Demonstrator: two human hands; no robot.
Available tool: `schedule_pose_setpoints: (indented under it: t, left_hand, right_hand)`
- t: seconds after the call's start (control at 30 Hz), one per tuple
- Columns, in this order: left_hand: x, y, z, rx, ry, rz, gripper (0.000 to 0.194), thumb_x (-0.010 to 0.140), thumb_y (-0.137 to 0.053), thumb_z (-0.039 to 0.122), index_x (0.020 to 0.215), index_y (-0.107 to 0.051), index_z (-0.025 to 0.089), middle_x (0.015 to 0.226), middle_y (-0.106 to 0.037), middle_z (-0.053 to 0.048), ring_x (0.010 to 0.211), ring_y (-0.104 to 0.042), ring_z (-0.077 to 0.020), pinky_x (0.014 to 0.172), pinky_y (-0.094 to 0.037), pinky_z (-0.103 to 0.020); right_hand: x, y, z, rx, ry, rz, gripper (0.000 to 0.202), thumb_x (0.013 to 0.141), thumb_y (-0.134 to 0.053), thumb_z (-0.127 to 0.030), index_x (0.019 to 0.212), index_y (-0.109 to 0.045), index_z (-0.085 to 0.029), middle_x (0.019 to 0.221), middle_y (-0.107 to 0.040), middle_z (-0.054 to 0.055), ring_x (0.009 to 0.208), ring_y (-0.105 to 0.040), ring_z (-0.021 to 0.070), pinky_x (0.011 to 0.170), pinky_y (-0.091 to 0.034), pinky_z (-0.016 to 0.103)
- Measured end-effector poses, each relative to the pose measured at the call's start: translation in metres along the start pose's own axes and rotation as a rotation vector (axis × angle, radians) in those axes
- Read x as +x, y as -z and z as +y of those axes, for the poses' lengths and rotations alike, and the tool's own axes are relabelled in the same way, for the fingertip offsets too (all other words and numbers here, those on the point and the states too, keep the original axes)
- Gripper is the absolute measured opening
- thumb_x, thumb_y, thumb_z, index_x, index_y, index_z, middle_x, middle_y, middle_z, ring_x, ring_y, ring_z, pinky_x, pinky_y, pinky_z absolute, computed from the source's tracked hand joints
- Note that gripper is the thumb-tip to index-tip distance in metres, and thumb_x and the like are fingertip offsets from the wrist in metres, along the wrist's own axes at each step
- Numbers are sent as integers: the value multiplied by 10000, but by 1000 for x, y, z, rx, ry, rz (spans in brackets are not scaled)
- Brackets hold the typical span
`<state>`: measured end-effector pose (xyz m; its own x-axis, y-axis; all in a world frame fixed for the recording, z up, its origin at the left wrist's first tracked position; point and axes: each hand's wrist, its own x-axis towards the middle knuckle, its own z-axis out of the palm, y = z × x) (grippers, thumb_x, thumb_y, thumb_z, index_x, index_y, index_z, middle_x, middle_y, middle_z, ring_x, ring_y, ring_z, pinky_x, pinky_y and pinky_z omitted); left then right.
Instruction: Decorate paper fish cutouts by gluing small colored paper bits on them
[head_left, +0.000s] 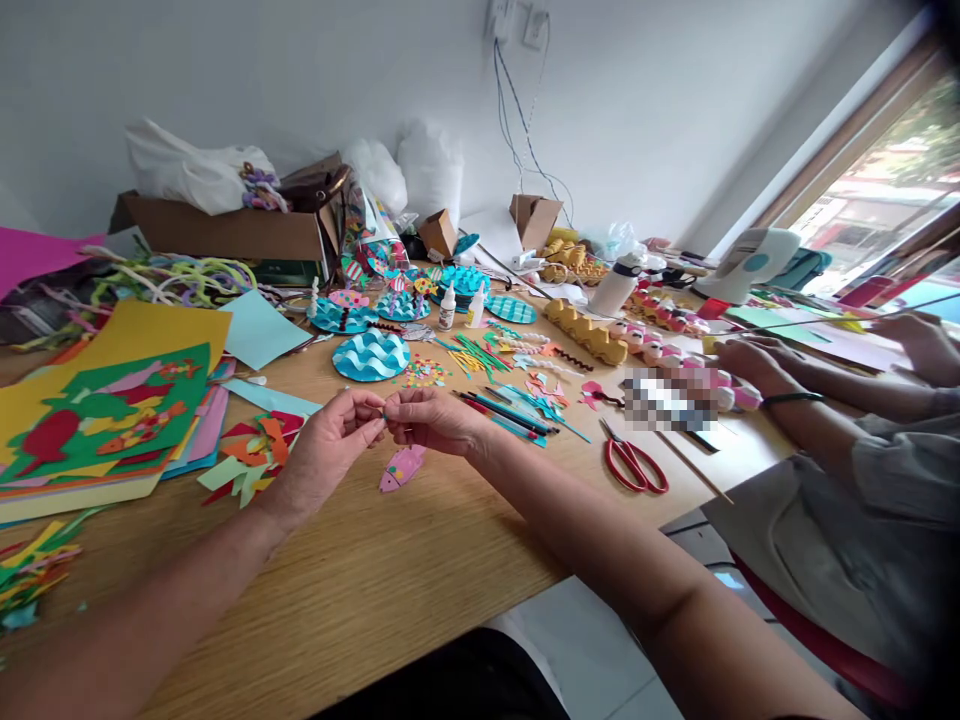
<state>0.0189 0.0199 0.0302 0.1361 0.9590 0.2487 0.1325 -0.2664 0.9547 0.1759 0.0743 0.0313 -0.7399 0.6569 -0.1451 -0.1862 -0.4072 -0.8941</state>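
Note:
My left hand [326,445] and my right hand [435,418] meet above the table's middle, fingertips pinched together. Between them shows a speck of something small and bluish, mostly hidden by the fingers. Just below my right hand a pink paper fish [403,470] with coloured dots lies on the wooden table [315,610]. Beyond the hands is a round blue disc [370,357] with pale wavy strips. Small coloured paper dots [425,373] are scattered beside it. Paper scraps [255,455] in red, orange and green lie left of my left hand.
Red-handled scissors [636,467] and several dark pencils [499,415] lie to the right. Two white glue bottles [448,307] stand behind. Stacked coloured paper [176,335] fills the left. At the right, a co-worker's hands [757,365] are over pink-and-white painted egg-carton strips [664,350].

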Motion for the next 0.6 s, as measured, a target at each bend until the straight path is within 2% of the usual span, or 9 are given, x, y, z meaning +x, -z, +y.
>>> schedule_pose_setpoints:
  t: [0.2, 0.43, 0.6]
  left_hand:
    - [-2, -8, 1, 56, 30, 17, 137, 728, -591, 281, 826, -576, 187, 744, -602, 13, 672, -575, -122, 650, -490, -249]
    - [-6, -12, -7, 76, 59, 59, 134, 703, -588, 276, 796, -574, 180, 738, -614, -4, 691, -601, -146, 656, -508, -264]
    - [-8, -11, -14, 131, 33, 78, 143, 698, -581, 284, 799, -565, 184, 749, -619, 0, 717, -614, -154, 677, -512, -271]
  right_hand:
    - [-9, -4, 8, 14, 10, 69, 301, 576, -758, -327, 650, -538, -135, 540, -501, -53, 496, -429, 43, 504, -316, 182]
    - [-10, -8, 20, -126, 72, 205, 323, 541, -757, -369, 625, -556, -130, 517, -499, -65, 467, -394, 31, 482, -281, 190]
    - [-10, -11, 23, -157, 70, 244, 279, 511, -762, -305, 628, -578, -131, 552, -545, -60, 478, -425, 36, 485, -287, 193]
